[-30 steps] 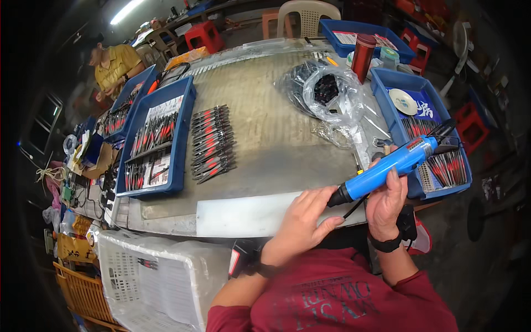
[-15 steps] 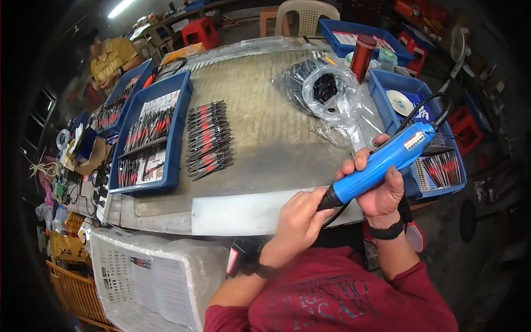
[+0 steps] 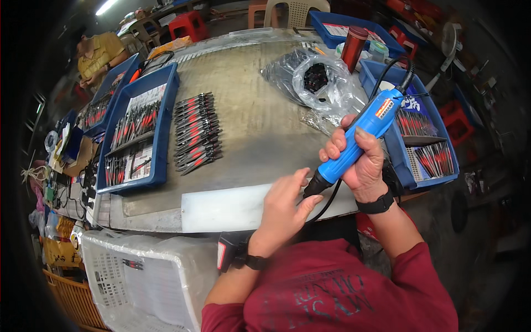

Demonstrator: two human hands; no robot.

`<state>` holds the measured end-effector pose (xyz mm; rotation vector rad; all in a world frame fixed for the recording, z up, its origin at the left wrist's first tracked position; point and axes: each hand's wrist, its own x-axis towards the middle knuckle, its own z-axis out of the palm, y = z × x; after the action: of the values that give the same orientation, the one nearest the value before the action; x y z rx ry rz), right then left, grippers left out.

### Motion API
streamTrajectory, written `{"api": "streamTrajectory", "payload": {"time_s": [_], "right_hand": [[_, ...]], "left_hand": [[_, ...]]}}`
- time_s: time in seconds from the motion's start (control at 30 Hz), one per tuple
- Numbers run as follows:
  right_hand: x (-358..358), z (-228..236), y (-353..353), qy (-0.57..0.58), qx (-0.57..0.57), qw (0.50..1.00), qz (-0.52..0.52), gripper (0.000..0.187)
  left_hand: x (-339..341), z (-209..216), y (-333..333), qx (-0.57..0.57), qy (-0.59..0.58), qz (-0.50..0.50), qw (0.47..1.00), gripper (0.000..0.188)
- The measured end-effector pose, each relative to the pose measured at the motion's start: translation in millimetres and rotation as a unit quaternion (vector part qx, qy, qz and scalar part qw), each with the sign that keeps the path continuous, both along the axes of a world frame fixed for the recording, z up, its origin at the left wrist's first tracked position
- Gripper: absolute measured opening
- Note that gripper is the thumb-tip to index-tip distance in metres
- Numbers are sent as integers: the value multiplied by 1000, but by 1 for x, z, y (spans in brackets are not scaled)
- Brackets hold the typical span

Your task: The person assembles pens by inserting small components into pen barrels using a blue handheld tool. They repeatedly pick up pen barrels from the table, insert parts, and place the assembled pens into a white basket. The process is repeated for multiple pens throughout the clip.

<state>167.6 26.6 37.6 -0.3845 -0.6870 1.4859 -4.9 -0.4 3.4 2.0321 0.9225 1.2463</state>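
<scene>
A blue electric screwdriver (image 3: 349, 152) with a black nose slants across the near right side of the table. My right hand (image 3: 366, 169) is wrapped round its blue body, and a black cord loops from its upper end. By the black nose is my left hand (image 3: 281, 206), with thumb and forefinger spread on either side of it; whether they touch it I cannot tell. Under the hands, a white board (image 3: 221, 209) lies along the table's front edge. Slim red-and-black tools (image 3: 196, 133) are lined up in a column left of the middle.
Blue trays (image 3: 172, 88) of similar tools stand at the left, and another blue tray (image 3: 451, 160) at the right. A clear plastic bag (image 3: 337, 91) holds black parts beside a red-brown cup (image 3: 354, 48). A white crate (image 3: 191, 276) sits below the front edge. A person (image 3: 99, 58) is far left.
My left hand's fingers have loosened from the screwdriver's black nose and spread apart. My right hand has tilted the screwdriver more upright. The whole view has shifted slightly.
</scene>
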Motion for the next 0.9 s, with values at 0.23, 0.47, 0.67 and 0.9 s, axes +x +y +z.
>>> {"api": "streamTrajectory", "payload": {"time_s": [0.23,0.47,0.67,0.9], "right_hand": [[19,-10,-3,26,5,999,-33,32],[40,-19,-4,150,-35,986,-55,32],[43,-24,-8,126,-33,989,-73,31],[35,-23,-10,114,-71,981,-139,33]], "left_hand": [[-13,-8,2,-79,-24,-29,996,38],[-15,-10,1,-75,-34,-35,996,32],[-16,-10,-1,-80,-69,-16,994,21],[-17,-9,-3,-102,-81,11,991,11]]}}
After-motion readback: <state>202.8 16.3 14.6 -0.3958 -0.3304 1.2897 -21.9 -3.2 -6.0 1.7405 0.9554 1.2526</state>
